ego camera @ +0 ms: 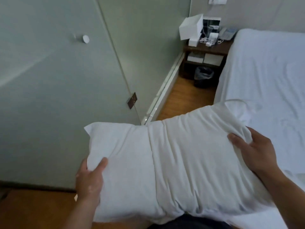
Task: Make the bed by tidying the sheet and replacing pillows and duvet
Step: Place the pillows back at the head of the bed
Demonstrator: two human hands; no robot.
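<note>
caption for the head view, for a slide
Both hands, left and right, hold a white pillow beside the bed with its bare wrinkled sheet.

Matt cloth pillow [173, 162], wood floor [186, 96]

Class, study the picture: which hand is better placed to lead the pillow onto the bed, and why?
Probably the right hand: it grips the pillow end nearest the bed, which lies on that side. The left hand holds the far end, away from the bed.
</note>
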